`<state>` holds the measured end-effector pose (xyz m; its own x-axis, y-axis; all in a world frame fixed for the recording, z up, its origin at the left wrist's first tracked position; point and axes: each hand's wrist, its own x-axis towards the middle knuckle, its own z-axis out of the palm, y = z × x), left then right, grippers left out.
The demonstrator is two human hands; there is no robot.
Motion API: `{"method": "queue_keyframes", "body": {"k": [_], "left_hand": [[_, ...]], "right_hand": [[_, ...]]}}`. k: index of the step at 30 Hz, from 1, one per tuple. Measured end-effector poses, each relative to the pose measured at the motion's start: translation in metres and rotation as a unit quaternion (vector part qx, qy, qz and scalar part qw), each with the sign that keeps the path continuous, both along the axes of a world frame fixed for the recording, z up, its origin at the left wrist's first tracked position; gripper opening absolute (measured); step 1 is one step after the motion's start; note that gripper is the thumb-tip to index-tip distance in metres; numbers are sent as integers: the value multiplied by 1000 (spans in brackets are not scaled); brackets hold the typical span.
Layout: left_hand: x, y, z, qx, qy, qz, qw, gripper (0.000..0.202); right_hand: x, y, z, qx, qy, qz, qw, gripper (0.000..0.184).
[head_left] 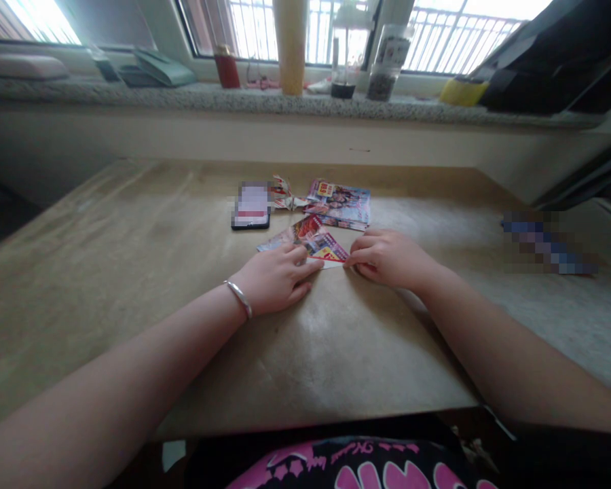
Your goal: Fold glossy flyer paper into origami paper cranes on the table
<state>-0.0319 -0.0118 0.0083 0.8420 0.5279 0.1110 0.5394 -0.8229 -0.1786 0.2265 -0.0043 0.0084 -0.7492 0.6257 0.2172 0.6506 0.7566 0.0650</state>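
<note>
A printed paper (328,250), folded with a white edge and colourful red, yellow and purple print, lies on the table in front of me. My left hand (280,275), with a silver bangle at the wrist, rests on its left part with the fingers stretched out flat. At the paper's right corner, my right hand (379,257) is closed, its thumb and forefinger pinching the tip. Another printed sheet (309,227) sticks out behind and to the left of the paper, partly covered by it and by my left hand.
Beyond the paper are a stack of printed booklets (343,204), a crumpled paper piece (288,197) and a phone (251,205). A blurred blue item (547,246) lies far right on the table (147,272). Bottles and boxes line the stone windowsill (183,98).
</note>
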Motion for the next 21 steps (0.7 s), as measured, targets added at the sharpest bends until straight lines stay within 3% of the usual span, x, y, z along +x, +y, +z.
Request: {"method": "queue_keyframes", "body": {"k": [5, 12, 21], "left_hand": [[0, 0, 0, -8, 4, 9, 1000, 43], [-1, -1, -1, -3, 0, 5, 1000, 41], [-2, 1, -2, 3, -4, -1, 1000, 41]], "right_hand": [[4, 1, 2, -3, -13, 3, 1000, 26], [13, 1, 4, -23, -24, -55, 998, 33], [19, 5, 5, -48, -29, -46, 997, 35]]}}
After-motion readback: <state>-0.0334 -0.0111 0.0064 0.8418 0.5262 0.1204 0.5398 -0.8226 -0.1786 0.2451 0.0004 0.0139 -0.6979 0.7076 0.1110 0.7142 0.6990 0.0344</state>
